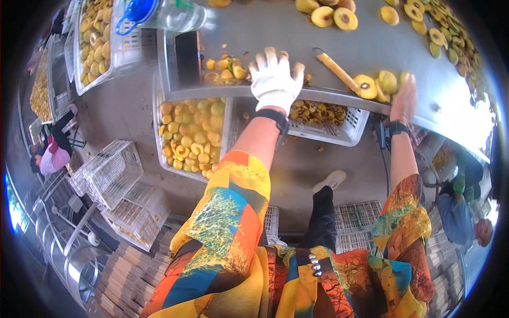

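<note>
My left hand point(275, 80), in a white glove, is over the near edge of a metal table point(254, 42) with its fingers spread. Just left of it lies a small heap of yellow fruit pieces point(227, 68). My bare right hand point(405, 102) is held edge-on with fingers stretched out, against the right side of a few halved yellow fruits point(387, 81). Its far fingers are partly hidden. Between my hands lies a hook tool point(338, 72) with a wooden handle and a thin curved metal tip; its near end meets the fruit halves.
More fruit halves point(333, 18) lie farther back, with a large pile point(450, 40) at right. A clear bottle point(172, 13) with a blue cap is at upper left. Below the table edge are a fruit crate point(157, 135) and a scraps crate point(354, 127). People sit at both sides.
</note>
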